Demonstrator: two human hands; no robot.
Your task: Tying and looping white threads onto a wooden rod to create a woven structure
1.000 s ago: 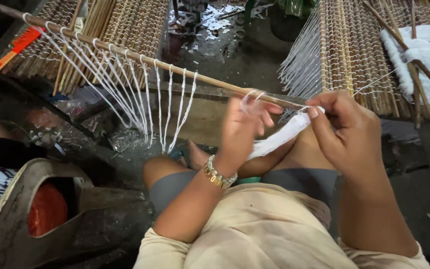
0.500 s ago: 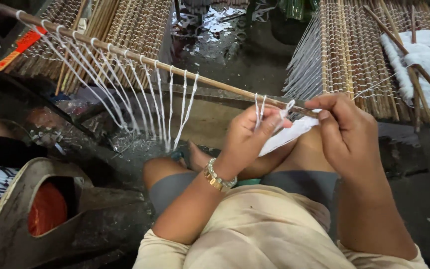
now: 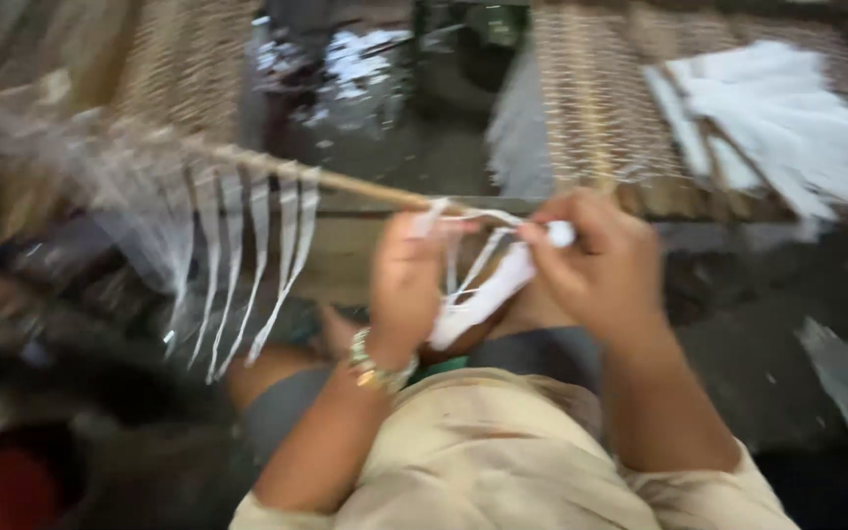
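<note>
Nearest, my lap in a beige garment point(image 3: 503, 461), knees drawn up beneath the work. My left hand point(image 3: 406, 280), a metal bracelet point(image 3: 377, 361) at the wrist, is closed narrow on loops of white cord point(image 3: 473, 285) right at the thin wooden stick point(image 3: 345, 183), apparently to keep the loop seated on it. My right hand point(image 3: 601, 265) is clenched around a white bundle of cord point(image 3: 503, 285), held just beside the left so the strand between them stays short and taut. Along the stick, leftward, finished white loops point(image 3: 247, 265) hang down in a row. Beyond, woven reed mats point(image 3: 591, 108); white fibre bunches point(image 3: 787, 128) lie on the right one. Frame blurred; finger detail uncertain.
</note>
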